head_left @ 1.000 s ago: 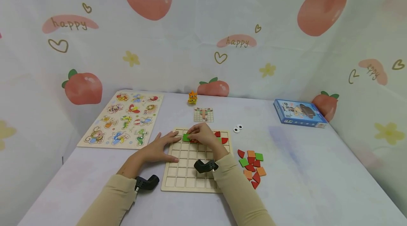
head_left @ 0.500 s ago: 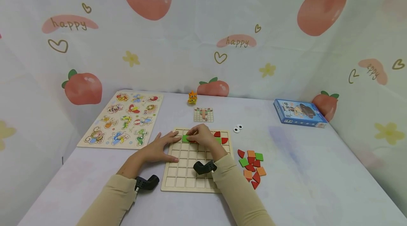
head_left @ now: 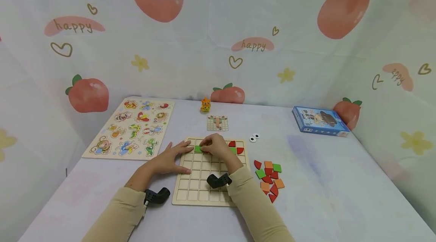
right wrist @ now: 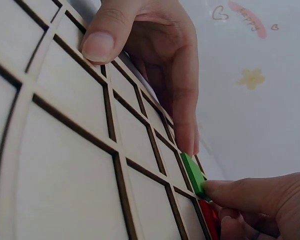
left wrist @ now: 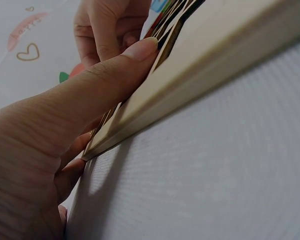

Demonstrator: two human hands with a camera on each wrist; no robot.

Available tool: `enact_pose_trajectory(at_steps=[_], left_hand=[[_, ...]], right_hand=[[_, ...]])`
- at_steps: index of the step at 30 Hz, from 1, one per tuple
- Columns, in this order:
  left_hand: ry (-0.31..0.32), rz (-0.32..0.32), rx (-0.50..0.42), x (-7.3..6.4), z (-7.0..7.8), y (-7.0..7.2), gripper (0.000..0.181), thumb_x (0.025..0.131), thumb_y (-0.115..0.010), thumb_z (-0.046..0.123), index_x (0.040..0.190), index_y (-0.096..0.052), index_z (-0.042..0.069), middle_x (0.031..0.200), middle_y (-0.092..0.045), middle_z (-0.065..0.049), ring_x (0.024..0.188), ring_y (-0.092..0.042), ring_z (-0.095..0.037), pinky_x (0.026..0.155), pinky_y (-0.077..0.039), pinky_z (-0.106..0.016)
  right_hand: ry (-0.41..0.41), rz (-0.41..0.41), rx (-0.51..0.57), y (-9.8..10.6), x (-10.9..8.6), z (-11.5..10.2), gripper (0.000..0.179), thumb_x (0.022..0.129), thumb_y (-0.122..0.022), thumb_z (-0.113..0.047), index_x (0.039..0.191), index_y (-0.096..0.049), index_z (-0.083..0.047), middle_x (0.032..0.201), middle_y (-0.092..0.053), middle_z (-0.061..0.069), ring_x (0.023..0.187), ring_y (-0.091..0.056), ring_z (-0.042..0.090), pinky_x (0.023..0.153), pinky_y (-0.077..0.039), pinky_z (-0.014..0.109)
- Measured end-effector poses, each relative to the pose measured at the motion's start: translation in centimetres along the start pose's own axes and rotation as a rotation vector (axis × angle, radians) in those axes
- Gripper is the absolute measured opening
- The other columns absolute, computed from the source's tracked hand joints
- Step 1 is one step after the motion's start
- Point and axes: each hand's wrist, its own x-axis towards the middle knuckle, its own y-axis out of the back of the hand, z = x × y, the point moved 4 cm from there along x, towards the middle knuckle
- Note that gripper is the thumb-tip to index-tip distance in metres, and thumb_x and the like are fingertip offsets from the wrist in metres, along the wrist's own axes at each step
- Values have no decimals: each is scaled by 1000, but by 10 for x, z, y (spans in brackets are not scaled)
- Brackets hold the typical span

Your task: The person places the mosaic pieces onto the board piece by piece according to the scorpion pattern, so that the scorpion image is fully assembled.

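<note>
The right hand (head_left: 218,148), fingertips half hidden, seems to pinch the green tile (right wrist: 192,173) near the far-left corner of the board (head_left: 193,185); the left hand (head_left: 170,158) rests there, fingers spread. Pushed crooked, the tile could jam.

Smooth pale wood of the grid board (head_left: 195,185), matt green tile (right wrist: 191,171), card-like blue box (head_left: 320,121), creased cloth backdrop (head_left: 204,52).

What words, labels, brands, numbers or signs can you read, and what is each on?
"happy": backdrop cloth, at left and again near the centre.
"appy": same cloth, right side; no first letter legible.
Blue cardboard box: printed characters, too small and blurred to read.
No brand or number legible.
</note>
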Motion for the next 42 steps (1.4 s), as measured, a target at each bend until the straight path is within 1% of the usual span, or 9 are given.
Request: enact_pose_trajectory(at_steps=[8, 15, 21, 24, 28, 31, 34, 39, 42], left_hand=[[4, -2, -8, 0, 1, 0, 83, 71, -77, 47, 139, -45, 13, 155, -22, -11, 144, -11, -35, 114, 8, -57], [10, -3, -4, 0, -1, 0, 83, 71, -76, 48, 140, -44, 14, 155, -22, -10, 144, -10, -35, 114, 8, -58], [11, 3, 1, 0, -4, -1, 84, 70, -77, 48, 139, -45, 14, 155, -23, -10, 144, -10, -34, 115, 9, -56], [7, 5, -2, 0, -4, -1, 84, 69, -77, 47, 139, -45, 15, 155, -23, -9, 145, -11, -33, 115, 8, -55], [-8, 7, -1, 0, -3, -1, 83, 70, -77, 46, 139, -45, 13, 155, -23, -11, 144, -12, -35, 115, 8, -56], [-6, 7, 0, 0, -3, -1, 84, 70, -77, 47, 139, -45, 14, 155, -23, -11, 144, -12, -35, 115, 8, -56], [3, 8, 2, -1, -3, 0, 85, 69, -78, 48, 139, -45, 15, 155, -23, -9, 144, -11, -34, 115, 8, -54], [2, 7, 3, -1, -2, 0, 85, 68, -78, 48, 140, -44, 15, 155, -23, -9, 145, -11, -34, 115, 8, -55], [1, 5, 1, 0, -2, 0, 85, 68, -77, 49, 140, -44, 15, 155, -23, -9, 145, -11, -33, 115, 8, -54]], right_hand=[[-21, 3, -28, 2, -3, 0, 13, 85, -68, -13, 95, -72, -6, 88, -68, 7, 68, -55, 8, 58, -45, 18], [-9, -5, 104, 16, -15, 5, 23, 87, -65, -12, 107, -69, -2, 97, -65, 12, 72, -63, 10, 63, -54, 23], [-9, -23, 176, 36, -28, 15, 25, 86, -65, -11, 109, -67, 1, 98, -65, 15, 72, -64, 11, 66, -56, 26], [-10, -31, 172, 47, -38, 16, 27, 86, -65, -11, 110, -66, 3, 100, -65, 16, 76, -65, 16, 69, -56, 28], [-15, -40, 154, 59, -50, 23, 30, 87, -65, -13, 112, -65, 4, 102, -66, 17, 79, -65, 15, 72, -56, 28], [-14, -45, 150, 66, -55, 33, 31, 87, -65, -15, 112, -65, 3, 104, -67, 16, 79, -64, 11, 73, -57, 29], [-8, -49, 138, 72, -62, 38, 30, 87, -65, -15, 112, -65, 2, 102, -67, 16, 77, -65, 15, 72, -57, 31], [-61, -21, 119, 84, -76, 49, 30, 86, -67, -18, 110, -66, -1, 91, -68, 13, 69, -62, 17, 66, -54, 31], [-96, 8, 104, 91, -84, 56, 31, 85, -68, -19, 110, -66, -1, 93, -67, 12, 71, -61, 15, 66, -53, 29]])
